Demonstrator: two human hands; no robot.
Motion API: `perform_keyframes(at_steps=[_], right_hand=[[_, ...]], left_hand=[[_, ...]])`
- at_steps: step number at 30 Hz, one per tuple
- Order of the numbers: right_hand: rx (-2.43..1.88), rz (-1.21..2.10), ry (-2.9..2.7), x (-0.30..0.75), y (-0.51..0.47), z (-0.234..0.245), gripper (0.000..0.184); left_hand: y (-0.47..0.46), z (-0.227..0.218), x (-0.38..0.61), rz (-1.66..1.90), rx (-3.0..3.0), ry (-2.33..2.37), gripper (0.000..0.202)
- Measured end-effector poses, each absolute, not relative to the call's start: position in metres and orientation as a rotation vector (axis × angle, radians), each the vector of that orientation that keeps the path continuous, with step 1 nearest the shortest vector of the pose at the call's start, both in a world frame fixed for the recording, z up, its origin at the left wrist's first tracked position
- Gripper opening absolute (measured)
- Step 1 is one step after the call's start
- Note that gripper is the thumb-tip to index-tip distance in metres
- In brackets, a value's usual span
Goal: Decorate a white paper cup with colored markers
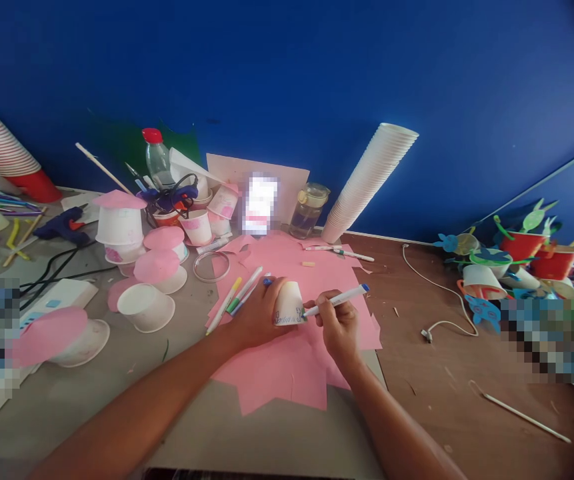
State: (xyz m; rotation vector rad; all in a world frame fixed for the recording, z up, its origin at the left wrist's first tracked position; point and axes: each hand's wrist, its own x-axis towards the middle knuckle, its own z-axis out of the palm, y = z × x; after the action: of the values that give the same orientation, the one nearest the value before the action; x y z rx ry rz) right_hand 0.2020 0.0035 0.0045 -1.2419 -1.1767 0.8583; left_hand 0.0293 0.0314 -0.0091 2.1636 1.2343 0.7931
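Note:
My left hand [261, 310] is closed around a white paper cup [288, 300], which is turned upside down over pink paper [287, 383]. Blue scribbled marks run along the cup's lower edge. In my right hand [339, 327] is a white marker with a blue end [339, 298], pinched between thumb and fingers. Its tip meets the cup's right side, near the marks. Several markers, one of them yellow-ended [224, 305], lie on the paper left of the cup. My left palm and part of the cup's left side are hidden.
A tall stack of white cups [369, 183] leans against the blue wall beside a glass jar [310, 210]. A lit phone [259, 203] stands at the back. Cups with pink paper tops [159, 270] crowd the left, near a power strip [61, 300]. A white cable [449, 287] lies right.

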Motion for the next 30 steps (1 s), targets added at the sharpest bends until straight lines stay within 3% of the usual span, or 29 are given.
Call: perform_keyframes(at_steps=[5,17,30], right_hand=[[-1.236,0.864,-1.212,0.2022,0.0023,0.0061,0.026],[-1.256,0.889,-1.1,0.2008,0.0036,0.0105,0.025],[-1.276,0.879,-1.186,0.2032,0.0027,0.0062,0.026]], left_hand=[[0.0304,-0.0046,0.0315,0.821,2.166,1.242,0.065],[0.0308,-0.01,0.0304,0.806,2.124,1.255,0.078],[0.0316,-0.0092,0.0292,0.805,2.158,1.221,0.071]])
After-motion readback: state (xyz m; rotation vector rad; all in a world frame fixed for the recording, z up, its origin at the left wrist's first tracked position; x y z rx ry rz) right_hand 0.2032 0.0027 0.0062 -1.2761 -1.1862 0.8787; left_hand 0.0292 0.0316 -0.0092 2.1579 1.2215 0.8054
